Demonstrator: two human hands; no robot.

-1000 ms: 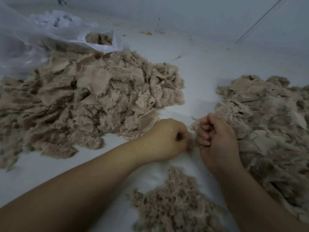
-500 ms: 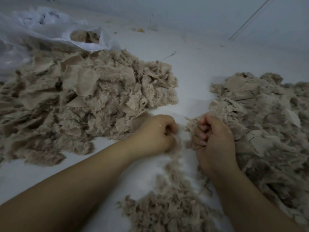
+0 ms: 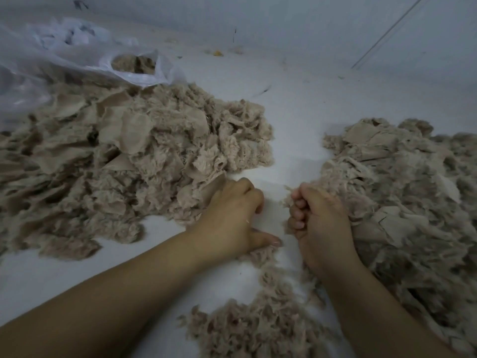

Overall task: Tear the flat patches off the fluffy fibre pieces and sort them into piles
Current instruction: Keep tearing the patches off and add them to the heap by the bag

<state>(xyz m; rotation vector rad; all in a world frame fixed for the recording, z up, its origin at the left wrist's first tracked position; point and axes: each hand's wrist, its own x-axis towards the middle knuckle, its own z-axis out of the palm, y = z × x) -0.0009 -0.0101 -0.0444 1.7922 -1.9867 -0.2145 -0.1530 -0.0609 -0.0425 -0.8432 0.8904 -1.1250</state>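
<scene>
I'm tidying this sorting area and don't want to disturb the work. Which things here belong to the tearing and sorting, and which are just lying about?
Part of the job:
- left pile of mixed pieces
- right pile
- near pile of fluff
- fibre piece gripped in the right hand
- left hand

Lying about:
- plastic bag, some fibre inside
- yellow scrap

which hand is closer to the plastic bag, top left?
Left. The left hand lies at the big left pile's edge, below the plastic bag; the right hand is across the gap, farther off.
</scene>
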